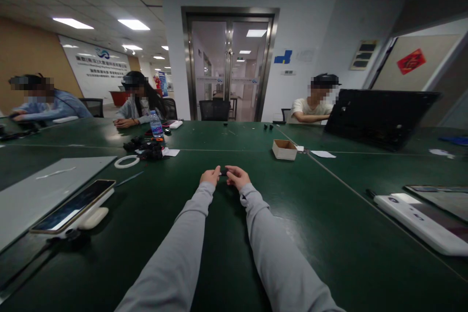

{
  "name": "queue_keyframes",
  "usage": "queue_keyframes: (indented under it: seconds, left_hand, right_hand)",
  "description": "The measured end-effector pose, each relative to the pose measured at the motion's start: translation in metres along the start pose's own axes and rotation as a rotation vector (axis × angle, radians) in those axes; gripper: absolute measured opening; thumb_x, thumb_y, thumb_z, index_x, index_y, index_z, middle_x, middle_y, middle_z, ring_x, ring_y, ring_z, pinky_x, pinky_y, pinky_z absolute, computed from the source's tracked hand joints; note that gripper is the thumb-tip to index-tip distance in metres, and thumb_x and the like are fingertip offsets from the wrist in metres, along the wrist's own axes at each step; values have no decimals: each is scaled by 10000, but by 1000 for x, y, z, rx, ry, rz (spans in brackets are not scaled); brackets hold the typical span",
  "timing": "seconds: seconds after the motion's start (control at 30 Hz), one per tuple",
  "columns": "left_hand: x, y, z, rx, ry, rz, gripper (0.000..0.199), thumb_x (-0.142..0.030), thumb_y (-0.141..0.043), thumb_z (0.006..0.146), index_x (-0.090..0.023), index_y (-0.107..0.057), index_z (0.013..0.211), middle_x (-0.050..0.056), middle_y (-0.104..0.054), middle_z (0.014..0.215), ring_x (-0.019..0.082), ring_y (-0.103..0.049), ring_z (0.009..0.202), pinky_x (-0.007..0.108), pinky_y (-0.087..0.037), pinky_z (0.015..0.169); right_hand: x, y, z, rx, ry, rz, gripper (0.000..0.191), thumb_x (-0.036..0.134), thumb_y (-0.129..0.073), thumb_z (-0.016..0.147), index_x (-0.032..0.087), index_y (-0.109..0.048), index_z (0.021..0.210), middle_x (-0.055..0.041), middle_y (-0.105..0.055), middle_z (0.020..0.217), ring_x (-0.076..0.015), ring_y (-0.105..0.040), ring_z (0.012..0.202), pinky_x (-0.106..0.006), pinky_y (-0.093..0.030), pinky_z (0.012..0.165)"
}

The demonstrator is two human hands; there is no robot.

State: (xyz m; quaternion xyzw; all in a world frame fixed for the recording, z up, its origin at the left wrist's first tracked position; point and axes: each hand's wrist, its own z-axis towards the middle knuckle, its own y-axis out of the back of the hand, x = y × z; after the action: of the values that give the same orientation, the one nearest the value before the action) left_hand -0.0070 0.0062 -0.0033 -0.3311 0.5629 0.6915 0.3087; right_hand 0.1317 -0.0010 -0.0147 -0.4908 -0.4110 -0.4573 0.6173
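Both my arms reach forward over the dark green table (234,243). Between my left hand (211,175) and my right hand (237,176) is a small black object (224,173), too small to name, with a lighter end on the left. My left thumb and fingers close on that lighter end. The fingertips of my right hand pinch its dark right end. Most of the object is hidden behind my fingers.
An open cardboard box (285,150) stands ahead to the right. A phone (75,207), a roll of white tape (126,161) and a water bottle (156,124) are on the left. A white device (420,222) lies at right, a black monitor (380,119) beyond. Several people sit across the table.
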Motion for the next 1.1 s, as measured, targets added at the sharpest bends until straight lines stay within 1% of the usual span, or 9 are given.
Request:
queue_keyframes:
  seconds: [0.1, 0.27, 0.4, 0.5, 0.6, 0.73, 0.87, 1.0, 1.1]
  left_hand:
    - [2, 0, -2, 8, -15, -33, 528, -558, -289, 759, -188, -497, 444, 6, -468, 396, 128, -458, 438, 254, -316, 504]
    - [8, -4, -5, -12, -129, -139, 427, -546, -387, 735, -180, -522, 561, -15, -509, 484, 114, -481, 493, 237, -348, 531]
    - [12, -7, -4, 13, -259, -346, 233, -402, -512, 707, -170, -540, 712, -8, -559, 628, 108, -523, 606, 235, -404, 616]
    - [11, -6, -5, 89, -312, -533, 224, -302, -592, 651, -159, -535, 814, 15, -580, 732, 118, -555, 714, 246, -432, 691]
    - [7, -5, -8, 102, -254, -591, 247, -314, -590, 658, -151, -531, 833, 25, -578, 744, 113, -552, 683, 243, -442, 652]
    - [5, -7, -9, 81, -183, -551, 233, -358, -476, 736, -151, -531, 829, -14, -514, 582, 91, -476, 502, 221, -397, 504]
    - [7, -6, -7, 44, -199, -505, 199, -275, -521, 691, -168, -558, 855, -16, -535, 627, 86, -484, 536, 205, -388, 517]
    - [9, -6, -5, 49, -130, -480, 237, -340, -423, 755, -178, -556, 865, -38, -473, 515, 85, -439, 459, 201, -356, 465]
    - [13, -9, -2, 28, -176, -454, 205, -297, -459, 733, -184, -564, 867, -34, -491, 549, 87, -473, 514, 196, -369, 497]
  right_hand:
    - [2, 1, -1, 30, -6, 11, 428, 325, -707, 528, 186, -609, 921, -11, -614, 817, -57, -545, 439, -236, -480, 446]
    - [1, -1, 1, -65, -16, -42, 376, 376, -693, 542, 142, -598, 820, 21, -587, 561, -73, -499, 356, -220, -425, 378]
    - [-2, -3, 3, -146, -48, -44, 353, 413, -685, 537, 138, -570, 727, 28, -563, 462, -77, -467, 314, -220, -402, 359]
    - [-1, -4, 2, -153, -49, -37, 362, 429, -680, 535, 142, -560, 721, 29, -561, 449, -83, -469, 313, -223, -400, 360]
    - [1, -4, 0, -151, -42, -45, 368, 440, -678, 530, 144, -558, 712, 31, -559, 448, -84, -470, 317, -225, -402, 363]
    - [4, -6, -2, -118, -26, -103, 369, 435, -684, 518, 141, -568, 708, 28, -563, 454, -84, -475, 319, -218, -387, 356]
    - [4, -7, -1, -105, -29, -118, 377, 440, -681, 519, 141, -568, 718, 29, -563, 448, -87, -478, 316, -210, -366, 346]
    - [2, -6, 1, -107, -34, -104, 394, 455, -674, 522, 140, -565, 732, 26, -571, 465, -88, -484, 319, -209, -365, 345]
    - [1, -6, 1, -103, -36, -110, 404, 454, -678, 521, 137, -568, 747, 24, -575, 469, -87, -485, 320, -210, -374, 352]
